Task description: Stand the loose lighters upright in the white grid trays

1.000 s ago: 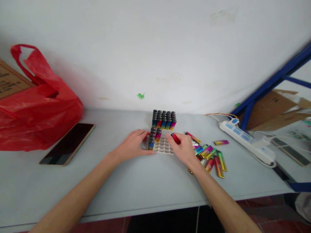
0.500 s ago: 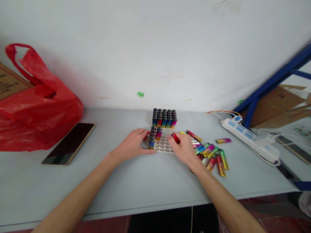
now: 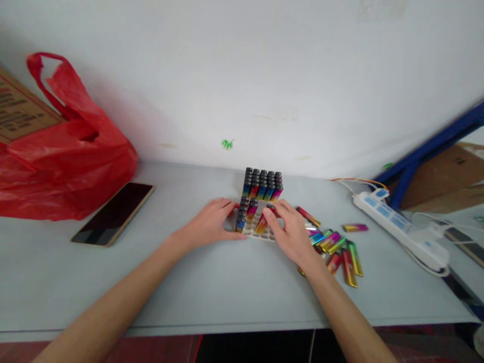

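Note:
A pale tray with round holes lies on the grey table. Several rainbow lighters stand upright in its left rows. My left hand rests flat against the tray's left side. My right hand pinches a red-and-yellow lighter that leans over the tray's open holes. Behind the tray stands a full block of upright lighters. A loose pile of lighters lies to the right of my right hand.
A red plastic bag and a cardboard box sit at the far left, a dark phone beside them. A white power strip with cables lies at the right, by a blue metal frame. A white wall runs behind.
My right hand has turned the lighter from lying in the fingers to leaning down over the tray's holes. The camera shifted slightly; my left hand stays on the tray.

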